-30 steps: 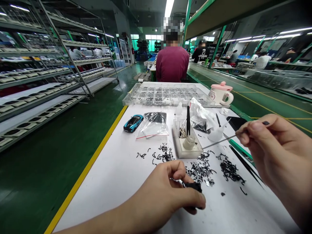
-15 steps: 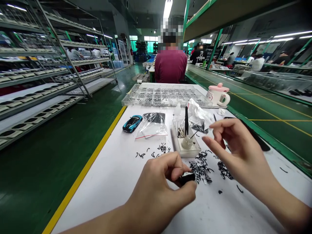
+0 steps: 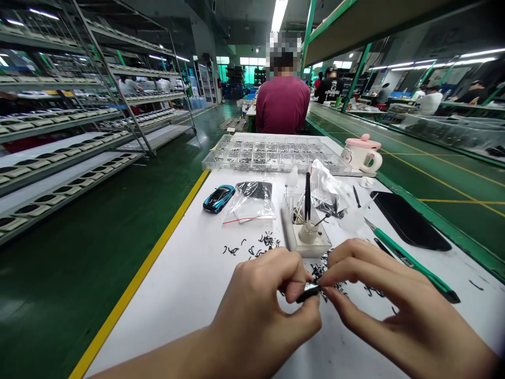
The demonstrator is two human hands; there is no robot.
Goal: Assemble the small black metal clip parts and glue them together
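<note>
**Small black part (image 3: 309, 292) pinched between both hands, lower centre of frame**

Left hand (image 3: 256, 310): thumb and forefinger clenched on the near end of the part, holding it just above the table (image 3: 189, 284). The hand seems to serve as a steady vice.

Right hand (image 3: 390, 310): fingertips closed on the part's far end, touching the left fingertips. This looks like fine two-handed fitting, done close to the eye line.

Loose black clips (image 3: 268, 245) and a shinier heap (image 3: 323, 263) lie scattered directly behind the hands, likely kept within reach.

White stand (image 3: 307, 239), centre frame: holds upright tweezers (image 3: 307, 196) and a small bottle, tips kept off the table.

Green-handled knife (image 3: 410, 260) lies diagonally at right, apart from both hands. A black slab (image 3: 410, 221) sits beyond it.

Further back are a blue toy car (image 3: 218, 198), a clear bag (image 3: 252, 202), a compartment tray (image 3: 272, 155) and a pink-lidded mug (image 3: 361, 152).

A person in a maroon shirt (image 3: 282, 105) sits upper centre, back turned.
</note>
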